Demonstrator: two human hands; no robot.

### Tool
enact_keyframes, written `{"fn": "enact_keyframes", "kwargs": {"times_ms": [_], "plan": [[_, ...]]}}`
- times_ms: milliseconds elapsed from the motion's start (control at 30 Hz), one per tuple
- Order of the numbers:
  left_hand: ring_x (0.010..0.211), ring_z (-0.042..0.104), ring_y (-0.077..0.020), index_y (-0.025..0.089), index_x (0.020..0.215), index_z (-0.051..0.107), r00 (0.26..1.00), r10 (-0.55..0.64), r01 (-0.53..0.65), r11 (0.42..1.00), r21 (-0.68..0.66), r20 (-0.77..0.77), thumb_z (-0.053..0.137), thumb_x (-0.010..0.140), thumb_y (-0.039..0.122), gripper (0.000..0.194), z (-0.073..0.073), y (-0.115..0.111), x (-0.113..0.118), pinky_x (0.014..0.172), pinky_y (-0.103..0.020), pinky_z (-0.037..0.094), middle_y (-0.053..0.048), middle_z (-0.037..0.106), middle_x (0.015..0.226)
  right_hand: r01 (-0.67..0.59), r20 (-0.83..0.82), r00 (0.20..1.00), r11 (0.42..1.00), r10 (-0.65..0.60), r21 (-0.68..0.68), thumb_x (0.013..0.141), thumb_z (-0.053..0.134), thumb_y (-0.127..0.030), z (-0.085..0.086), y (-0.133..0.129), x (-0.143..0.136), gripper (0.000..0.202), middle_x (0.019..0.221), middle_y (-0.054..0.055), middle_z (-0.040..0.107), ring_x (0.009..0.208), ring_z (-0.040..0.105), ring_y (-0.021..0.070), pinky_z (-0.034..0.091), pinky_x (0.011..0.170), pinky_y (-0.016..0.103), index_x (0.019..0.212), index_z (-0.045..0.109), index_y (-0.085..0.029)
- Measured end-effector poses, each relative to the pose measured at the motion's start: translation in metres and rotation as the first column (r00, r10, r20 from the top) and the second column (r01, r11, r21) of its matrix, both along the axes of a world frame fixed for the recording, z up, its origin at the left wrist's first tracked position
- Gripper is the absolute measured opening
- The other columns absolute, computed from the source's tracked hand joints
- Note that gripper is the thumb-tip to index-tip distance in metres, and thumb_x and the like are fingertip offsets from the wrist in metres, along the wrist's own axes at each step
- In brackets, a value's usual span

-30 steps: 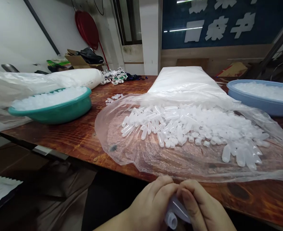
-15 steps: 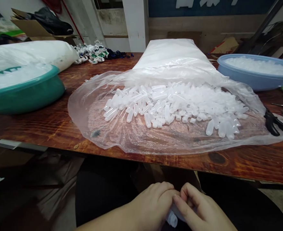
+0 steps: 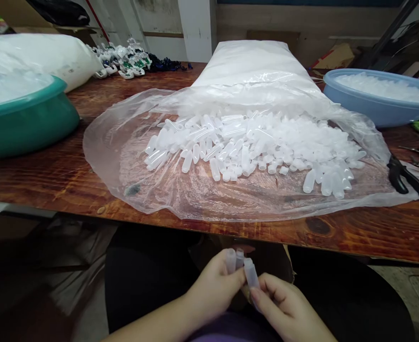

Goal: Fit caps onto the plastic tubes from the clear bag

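Note:
Over my lap, below the table edge, my left hand [image 3: 218, 280] is closed around two or so small translucent plastic tubes [image 3: 231, 261], their open ends pointing up. Close beside it, my right hand [image 3: 279, 301] pinches another translucent tube [image 3: 251, 274] between thumb and fingers. The lower ends of the held tubes are hidden by my fingers. On the table in front lies a heap of similar tubes [image 3: 245, 142], spilling from the mouth of a large clear plastic bag [image 3: 181, 204].
A green basin [image 3: 27, 128] of whitish pieces stands left, a blue basin [image 3: 373, 107] of similar pieces right. Black-handled pliers [image 3: 405, 180] lie on the bag's right edge. White, green and dark plastic parts [image 3: 124, 61] are piled behind. The wooden table's front edge [image 3: 266, 237] runs above my lap.
My hands have turned and moved slightly up and left, so the tubes now stand up from my fingers. The right hand now pinches a separate tube. The camera view has shifted a little.

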State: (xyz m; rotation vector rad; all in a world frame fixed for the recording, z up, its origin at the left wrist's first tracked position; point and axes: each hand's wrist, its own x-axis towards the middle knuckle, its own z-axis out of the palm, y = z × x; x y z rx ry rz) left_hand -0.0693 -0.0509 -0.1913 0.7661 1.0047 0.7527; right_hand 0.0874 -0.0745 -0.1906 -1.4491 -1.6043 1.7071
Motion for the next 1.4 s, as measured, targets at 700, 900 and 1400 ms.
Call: {"fn": "enact_keyframes", "kwargs": {"times_ms": [700, 900, 1400], "plan": [[0.06, 0.053, -0.0121, 0.01, 0.079, 0.059, 0.998, -0.015, 0.027, 0.982, -0.185, 0.064, 0.072, 0.058, 0.057, 0.052, -0.021, -0.003, -0.004, 0.061, -0.027, 0.042, -0.002, 0.057, 0.067, -0.076, 0.342, 0.939, 0.953, -0.03, 0.292, 0.09, 0.037, -0.031, -0.012, -0.001, 0.01, 0.018, 0.089, 0.005, 0.063, 0.08, 0.063, 0.0159, 0.051, 0.07, 0.024, 0.095, 0.052, -0.023], [0.053, 0.032, -0.0071, 0.012, 0.068, 0.053, 0.973, -0.197, 0.197, 0.98, -0.019, -0.12, 0.068, 0.064, 0.05, 0.041, -0.017, 0.001, -0.014, 0.052, -0.022, 0.027, 0.006, 0.039, 0.056, 0.032, 0.276, 0.951, 0.927, -0.143, 0.373, 0.092, 0.035, -0.034, -0.008, 0.002, 0.024, 0.029, 0.106, 0.009, 0.063, 0.087, 0.065, 0.0172, 0.053, 0.077, 0.029, 0.118, 0.041, -0.022], [0.056, 0.037, -0.0067, 0.012, 0.089, 0.065, 0.884, -0.462, 0.463, 0.886, 0.009, 0.068, 0.07, 0.068, 0.047, 0.042, 0.002, 0.011, -0.036, 0.054, -0.018, 0.031, 0.003, 0.047, 0.063, -0.072, 0.079, 0.996, 0.784, 0.029, 0.617, 0.087, 0.056, -0.027, 0.003, 0.006, 0.018, 0.022, 0.089, 0.004, 0.06, 0.078, 0.062, 0.0148, 0.053, 0.067, 0.021, 0.108, 0.061, -0.027]]}}
